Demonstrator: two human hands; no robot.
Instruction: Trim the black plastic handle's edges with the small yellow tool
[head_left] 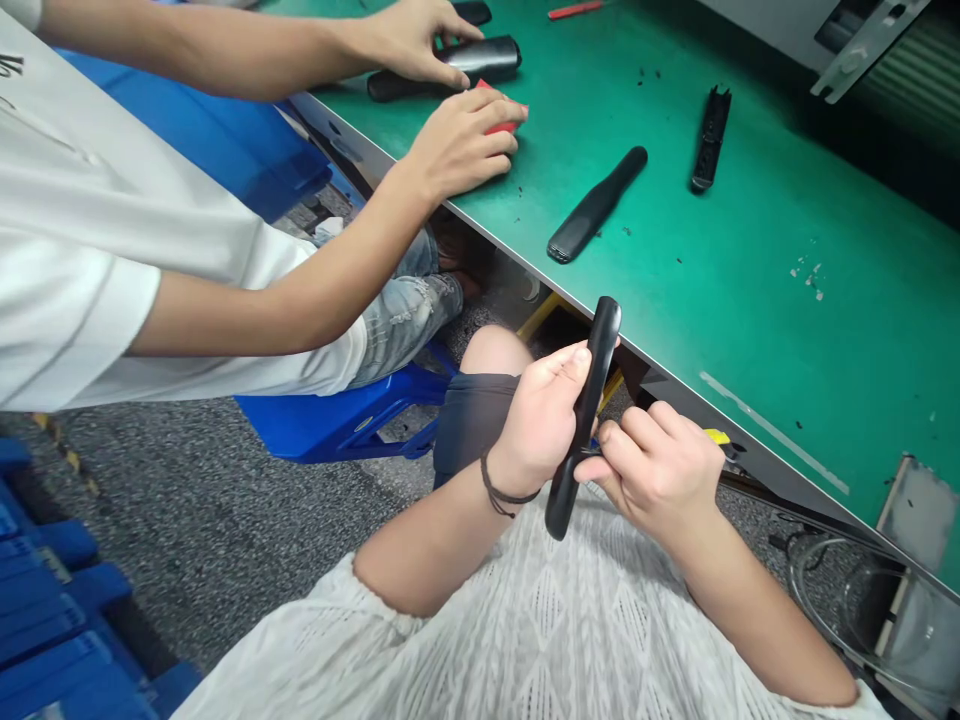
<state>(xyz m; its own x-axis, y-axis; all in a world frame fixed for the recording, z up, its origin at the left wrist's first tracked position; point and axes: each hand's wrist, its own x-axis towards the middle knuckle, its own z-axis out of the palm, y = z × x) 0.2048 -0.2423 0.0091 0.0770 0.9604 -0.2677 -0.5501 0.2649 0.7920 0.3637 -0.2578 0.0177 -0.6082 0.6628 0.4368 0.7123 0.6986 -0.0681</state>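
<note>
Green tabletop [750, 300] stands above speckled floor [225, 520], left hand [546, 412] grasping a black piece [586, 422], right hand [661, 465] a yellow-ended tool [718, 437].

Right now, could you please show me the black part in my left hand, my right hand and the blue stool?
Black part [588, 415]: head view, middle of its long body.
Right hand [660, 460]: head view, back of the hand.
Blue stool [322, 420]: head view, side of its seat.
</note>
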